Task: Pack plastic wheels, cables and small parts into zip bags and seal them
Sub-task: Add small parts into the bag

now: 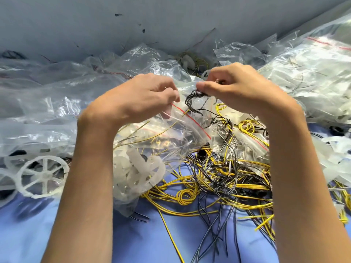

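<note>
The left hand (144,97) pinches the top edge of the clear zip bag (171,141), near its red strip, and holds the mouth up. The right hand (235,86) has its fingers curled and pinches a small black cable (195,95) right at the mouth. Some of it may be inside, but the shiny plastic makes that hard to tell.

The bag hangs between the 2 hands above the blue table (38,234). White plastic wheels (140,168) sit in its bottom.

The bag is thin, soft and slippery, so it is best held by the stiffer strip at the top. The cable is light and bendy and springs loose — best pinched at its knot. The wheels are light, but their thin spokes could snap. More yellow and black cables (218,179) lie tangled below.
</note>
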